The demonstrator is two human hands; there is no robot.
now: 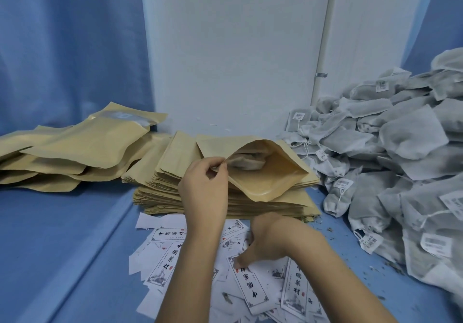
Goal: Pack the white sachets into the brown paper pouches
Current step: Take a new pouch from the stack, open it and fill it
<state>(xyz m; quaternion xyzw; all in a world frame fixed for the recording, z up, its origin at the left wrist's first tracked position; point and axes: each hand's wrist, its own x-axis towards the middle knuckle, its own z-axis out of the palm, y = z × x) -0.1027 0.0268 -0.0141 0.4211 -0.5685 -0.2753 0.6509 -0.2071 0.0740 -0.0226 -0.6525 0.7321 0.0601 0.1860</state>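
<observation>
From the head camera, the left hand (204, 187) pinches the near lip of an open brown pouch (265, 180) between thumb and fingertips and holds the mouth wide. Just beyond that pinch, inside the pouch, lies 1 white sachet (246, 163), tucked towards the far edge. The pouch rests on a stack of flat pouches (162, 190) directly under the grip, whose layered front edges face the person.

Below and to the right of the pinch, the right hand (265, 240) reaches down, its fingertips (236, 264) touching a printed slip (250, 287) among a scatter of paper slips (162, 255). I cannot tell whether it grips the slip or only presses on it.

Well to the right of both hands, a heap of sachets (400, 142) slopes down to the stack's right edge, leaving only a narrow strip of blue cloth (62, 247) there, strewn with crumbs. Left of the grip, filled pouches (75, 147) lie piled, touching the stack. In front of that pile, the cloth is open and bare. Behind everything stands a white wall (238, 47).
</observation>
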